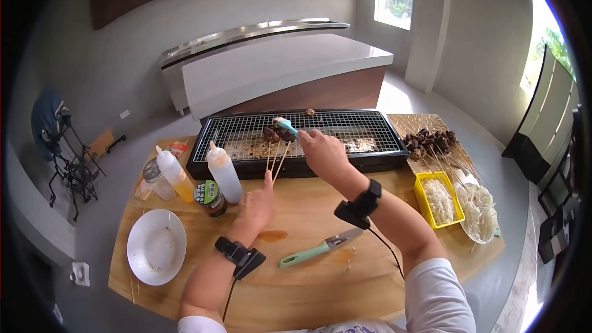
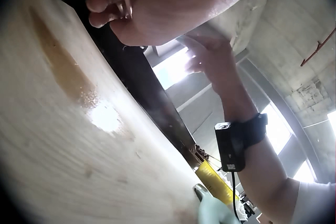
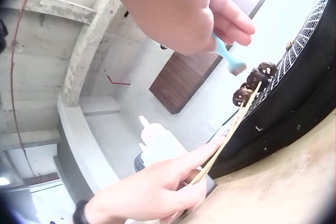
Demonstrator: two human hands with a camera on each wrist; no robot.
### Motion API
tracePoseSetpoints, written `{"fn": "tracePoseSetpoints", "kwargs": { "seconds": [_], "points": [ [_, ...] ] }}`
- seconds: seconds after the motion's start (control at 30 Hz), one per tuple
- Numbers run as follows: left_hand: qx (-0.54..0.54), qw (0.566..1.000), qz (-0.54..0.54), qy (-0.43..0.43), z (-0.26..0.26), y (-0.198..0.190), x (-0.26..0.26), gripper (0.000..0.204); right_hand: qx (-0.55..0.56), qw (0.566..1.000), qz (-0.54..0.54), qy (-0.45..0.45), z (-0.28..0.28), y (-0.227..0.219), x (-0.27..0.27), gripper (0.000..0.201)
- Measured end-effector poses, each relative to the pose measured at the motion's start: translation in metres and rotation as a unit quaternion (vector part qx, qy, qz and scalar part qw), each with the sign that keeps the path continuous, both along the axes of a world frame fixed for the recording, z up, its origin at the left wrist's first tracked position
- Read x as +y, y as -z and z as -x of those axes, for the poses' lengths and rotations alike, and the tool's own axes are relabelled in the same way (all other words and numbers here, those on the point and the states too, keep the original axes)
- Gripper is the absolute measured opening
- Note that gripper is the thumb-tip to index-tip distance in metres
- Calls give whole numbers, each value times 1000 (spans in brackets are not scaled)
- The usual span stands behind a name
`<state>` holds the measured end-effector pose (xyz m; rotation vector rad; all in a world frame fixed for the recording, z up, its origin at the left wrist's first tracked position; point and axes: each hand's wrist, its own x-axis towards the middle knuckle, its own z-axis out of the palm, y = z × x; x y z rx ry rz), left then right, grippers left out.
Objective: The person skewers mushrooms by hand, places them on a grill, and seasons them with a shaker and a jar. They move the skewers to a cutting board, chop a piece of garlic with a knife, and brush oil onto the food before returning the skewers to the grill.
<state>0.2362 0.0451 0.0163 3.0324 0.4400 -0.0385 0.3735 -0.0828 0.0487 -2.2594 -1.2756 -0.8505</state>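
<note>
My left hand (image 1: 254,208) grips the ends of thin bamboo skewers (image 1: 282,161) at the front of the black grill (image 1: 364,167). Dark brown chunks of food (image 1: 271,134) on those skewers lie over the wire mesh. From above, my right hand (image 1: 324,155) holds a light-blue basting brush (image 1: 287,126), its head right by the chunks. In the right wrist view, the brush (image 3: 226,53) points down toward the glossy chunks (image 3: 257,79), and the left hand (image 3: 157,187) pinches the skewers low down. The left wrist view hides what the left hand holds.
Left of the grill stand two squeeze bottles (image 1: 224,176), a green-labelled jar (image 1: 209,198) and a white bowl (image 1: 139,253). A green-handled knife (image 1: 308,255) lies in front, near a brown spill (image 1: 273,235). At right are more loaded skewers (image 1: 431,143) and a yellow basket (image 1: 422,205).
</note>
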Motion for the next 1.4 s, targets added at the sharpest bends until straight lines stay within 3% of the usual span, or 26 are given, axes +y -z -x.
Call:
{"fn": "tracePoseSetpoints", "kwargs": {
  "seconds": [0.07, 0.27, 0.4, 0.47, 0.5, 0.67, 0.77, 0.83, 0.87, 0.93, 1.0, 1.1, 1.17, 1.27, 1.33, 1.4],
  "points": [
    [-25, 1000, -5, 16, 3, 8, 7, 65, -16, 997, 70, 41, -14, 12, 12, 20],
    [-40, 999, 18, 22, 13, 4, 12, 71, 43, 998, 53, -8, 32, 3, -23, 13],
    [-65, 996, 29, 51, 11, 11, 17, 71, 107, 993, -44, -24, 56, -7, -62, 14],
    [-90, 993, 68, 24, 19, 1, 12, 72, 169, 981, -73, -62, 71, -9, -89, 18],
    [-113, 993, 32, 24, 24, -4, 9, 75, 169, 974, -124, -80, 73, -4, -100, 21],
    [-245, 968, -14, 56, 57, -20, 3, 76, 262, 948, -175, -48, 87, -16, -156, 20],
    [-140, 971, 186, 46, 86, -53, -24, 68, 340, 925, -166, -35, 104, -20, -183, 20],
    [-110, 964, 237, 55, 103, -50, -28, 63, 485, 839, -236, -73, 113, -13, -198, 21],
    [-76, 953, 286, 63, 110, -45, -29, 58, 483, 839, -240, -68, 116, -9, -201, 21],
    [-80, 950, 286, 100, 123, -37, -33, 56, 521, 788, -297, -137, 119, 0, -205, 23],
    [-82, 946, 285, 133, 132, -22, -33, 55, 518, 788, -303, -137, 120, 9, -200, 25],
    [-114, 928, 346, 76, 134, -6, -36, 52, 554, 759, -297, -170, 123, 23, -189, 27],
    [-87, 955, 255, 127, 136, -14, -49, 36, 553, 759, -297, -172, 123, 30, -184, 26],
    [-147, 937, 268, 168, 136, -12, -55, 35, 572, 748, -291, -167, 121, 33, -184, 25],
    [-138, 941, 256, 175, 131, -9, -55, 40, 638, 675, -327, -175, 115, 37, -187, 26],
    [-130, 945, 243, 177, 130, -13, -59, 45, 650, 667, -315, -184, 111, 39, -190, 29]
  ]
}}
